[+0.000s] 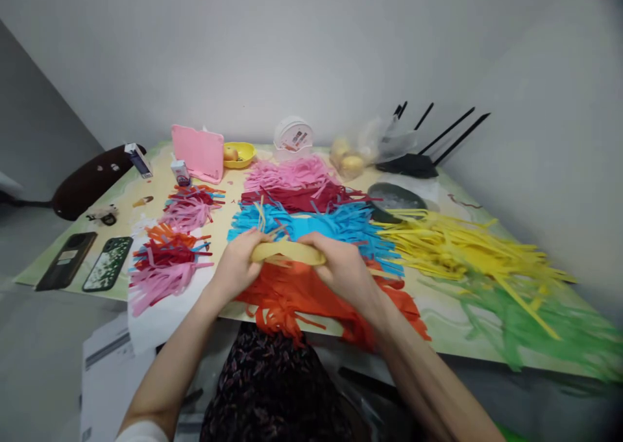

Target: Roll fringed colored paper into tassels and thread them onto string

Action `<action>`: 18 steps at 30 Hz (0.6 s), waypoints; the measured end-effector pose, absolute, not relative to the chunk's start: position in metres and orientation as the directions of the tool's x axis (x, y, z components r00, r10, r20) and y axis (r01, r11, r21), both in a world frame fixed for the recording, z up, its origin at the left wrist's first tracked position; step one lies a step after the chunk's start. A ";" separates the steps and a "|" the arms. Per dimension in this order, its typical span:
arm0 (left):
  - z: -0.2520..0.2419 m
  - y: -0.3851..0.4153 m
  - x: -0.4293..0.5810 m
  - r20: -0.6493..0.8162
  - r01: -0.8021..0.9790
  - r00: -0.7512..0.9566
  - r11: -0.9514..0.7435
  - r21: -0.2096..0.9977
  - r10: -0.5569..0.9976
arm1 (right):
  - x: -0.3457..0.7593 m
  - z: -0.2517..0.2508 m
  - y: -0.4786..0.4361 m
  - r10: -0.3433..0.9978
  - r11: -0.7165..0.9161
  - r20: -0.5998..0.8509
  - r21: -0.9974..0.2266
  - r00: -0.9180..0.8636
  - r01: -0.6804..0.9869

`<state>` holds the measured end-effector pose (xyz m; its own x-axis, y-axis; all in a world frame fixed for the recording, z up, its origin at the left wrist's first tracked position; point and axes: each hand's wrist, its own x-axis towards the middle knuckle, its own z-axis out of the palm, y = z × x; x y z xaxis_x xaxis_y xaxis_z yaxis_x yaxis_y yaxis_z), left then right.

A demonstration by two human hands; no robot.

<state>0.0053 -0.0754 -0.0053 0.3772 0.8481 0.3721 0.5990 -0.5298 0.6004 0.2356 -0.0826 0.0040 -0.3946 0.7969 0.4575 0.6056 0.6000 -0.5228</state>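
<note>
My left hand and my right hand are each closed on one end of a yellow paper strip, which bows between them. A few thin yellow fringes stick up beside my left fingers. Below and behind the strip lie fringed paper bundles: orange nearest me, then blue, dark red and pink. My hands are above the orange and blue bundles and hide part of them.
Yellow fringe and green fringe spread at the right. Small mixed fringe bundles, two phones, a pink tablet case and a small carton are at the left. A yellow bowl stands at the back.
</note>
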 end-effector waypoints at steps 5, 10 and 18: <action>0.006 -0.072 0.008 0.251 0.338 0.374 -0.383 0.860 0.893 | 0.250 0.018 -0.084 0.881 0.465 0.337 -0.746 -0.332 0.477; 0.008 -0.070 0.006 0.173 0.146 0.457 -0.265 0.953 0.872 | 0.260 0.011 -0.079 0.887 0.401 0.312 -0.887 -0.341 0.230; 0.020 -0.066 -0.011 0.091 0.120 0.626 -0.210 0.970 0.775 | 0.267 0.021 -0.078 0.800 0.542 0.440 -0.822 -0.408 0.174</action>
